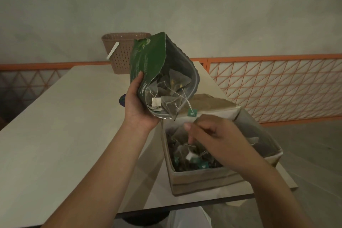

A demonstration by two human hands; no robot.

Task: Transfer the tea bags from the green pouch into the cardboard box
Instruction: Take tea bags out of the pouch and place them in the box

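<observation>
Your left hand (137, 105) grips the tilted green foil pouch (148, 65), its mouth showing pyramid tea bags (170, 102) with strings. Below it, your right hand (218, 139), fingers loosely curled, blurred so its grasp is unclear, hovers over the open cardboard box (203, 177) holding more tea bags on the pale table (74, 116).

Motion-blurred: right hand (212, 139) fingertips over open cardboard box (201, 177). Partly hidden behind green foil pouch (148, 61): brown woven plastic basket (120, 55), dark round object (122, 99), unidentifiable.
</observation>
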